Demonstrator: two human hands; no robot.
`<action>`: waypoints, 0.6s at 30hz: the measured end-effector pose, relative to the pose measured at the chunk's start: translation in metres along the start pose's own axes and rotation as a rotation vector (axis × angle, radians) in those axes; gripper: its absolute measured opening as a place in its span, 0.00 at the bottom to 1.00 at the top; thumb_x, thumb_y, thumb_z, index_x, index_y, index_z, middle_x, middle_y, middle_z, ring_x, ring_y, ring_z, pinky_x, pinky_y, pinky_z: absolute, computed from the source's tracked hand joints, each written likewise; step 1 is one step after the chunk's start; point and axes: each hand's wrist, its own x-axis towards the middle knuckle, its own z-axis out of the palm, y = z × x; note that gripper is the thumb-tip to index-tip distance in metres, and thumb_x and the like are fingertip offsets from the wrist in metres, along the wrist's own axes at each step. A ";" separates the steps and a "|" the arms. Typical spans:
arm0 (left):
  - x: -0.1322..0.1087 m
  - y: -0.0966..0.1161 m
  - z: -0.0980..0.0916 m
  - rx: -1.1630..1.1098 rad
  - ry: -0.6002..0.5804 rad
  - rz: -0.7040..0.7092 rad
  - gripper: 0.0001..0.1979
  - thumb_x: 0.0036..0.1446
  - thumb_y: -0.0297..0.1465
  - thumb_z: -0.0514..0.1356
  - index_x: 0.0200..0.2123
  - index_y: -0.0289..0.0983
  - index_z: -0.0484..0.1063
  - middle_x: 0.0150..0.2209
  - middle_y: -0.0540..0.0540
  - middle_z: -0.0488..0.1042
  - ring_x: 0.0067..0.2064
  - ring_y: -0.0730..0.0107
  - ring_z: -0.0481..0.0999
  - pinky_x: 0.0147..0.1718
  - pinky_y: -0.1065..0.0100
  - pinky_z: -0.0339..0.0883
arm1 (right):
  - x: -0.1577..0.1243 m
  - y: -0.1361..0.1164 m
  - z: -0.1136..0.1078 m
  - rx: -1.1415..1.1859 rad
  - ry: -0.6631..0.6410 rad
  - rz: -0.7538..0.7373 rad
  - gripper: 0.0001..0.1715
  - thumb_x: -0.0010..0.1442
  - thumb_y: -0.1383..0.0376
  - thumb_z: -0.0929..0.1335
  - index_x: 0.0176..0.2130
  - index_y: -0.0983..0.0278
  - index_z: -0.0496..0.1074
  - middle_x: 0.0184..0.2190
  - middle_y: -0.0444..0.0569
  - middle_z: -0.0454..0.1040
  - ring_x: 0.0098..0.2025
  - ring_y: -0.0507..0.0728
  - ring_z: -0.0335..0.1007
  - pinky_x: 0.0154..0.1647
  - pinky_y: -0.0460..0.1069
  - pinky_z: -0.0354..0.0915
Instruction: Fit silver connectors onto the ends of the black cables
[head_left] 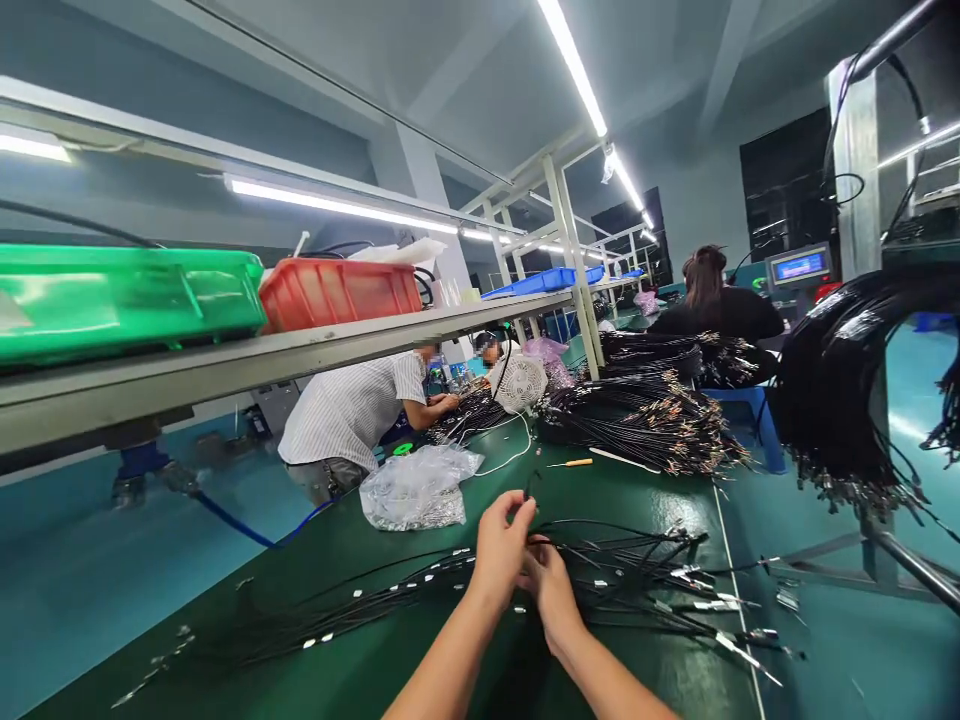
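Dark green counter (645,500) runs away from the viewer down a bright workshop. Nearest, black cables (630,575) with metal ends lie spread flat across it. Over them the left hand (501,548) pinches a thin black cable (529,487) between thumb and fingertips, its end sticking upward. The right hand (549,590) sits just under and against the left, fingers curled shut on the same cable. Beyond the hands lies a crumpled plastic bag (418,487), then a small white fan (519,383) beside a thick cable bundle (645,415). A person in a striped shirt (352,410) bends over the counter's left edge. Overhead on the left, a shelf carries a green bin (127,300) and a red bin (337,292).
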 end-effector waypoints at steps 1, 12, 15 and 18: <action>-0.001 0.005 -0.009 -0.056 -0.003 -0.020 0.10 0.47 0.37 0.59 0.29 0.36 0.71 0.27 0.48 0.72 0.33 0.67 0.71 0.33 0.69 0.61 | -0.003 -0.002 0.000 0.032 -0.002 0.030 0.12 0.56 0.61 0.67 0.35 0.68 0.67 0.27 0.44 0.70 0.27 0.52 0.70 0.27 0.47 0.68; -0.033 0.048 -0.071 -0.517 0.062 -0.130 0.14 0.46 0.37 0.64 0.32 0.33 0.68 0.30 0.46 0.72 0.36 0.69 0.72 0.39 0.67 0.65 | -0.018 -0.015 -0.009 -0.197 -0.197 0.403 0.11 0.48 0.66 0.69 0.21 0.67 0.63 0.09 0.38 0.64 0.06 0.48 0.57 0.06 0.39 0.47; -0.044 0.049 -0.074 -0.562 0.087 -0.139 0.13 0.47 0.36 0.64 0.31 0.33 0.69 0.30 0.46 0.72 0.35 0.69 0.73 0.39 0.66 0.65 | -0.026 -0.023 -0.007 -0.253 -0.285 0.389 0.10 0.44 0.68 0.71 0.24 0.69 0.66 0.08 0.40 0.65 0.05 0.48 0.54 0.05 0.39 0.40; -0.060 0.049 -0.073 -0.585 0.091 -0.144 0.12 0.48 0.36 0.63 0.30 0.32 0.69 0.29 0.45 0.72 0.34 0.69 0.72 0.39 0.66 0.65 | -0.032 -0.031 -0.006 -0.207 -0.305 0.351 0.17 0.46 0.61 0.71 0.34 0.68 0.67 0.14 0.42 0.70 0.11 0.49 0.61 0.07 0.38 0.44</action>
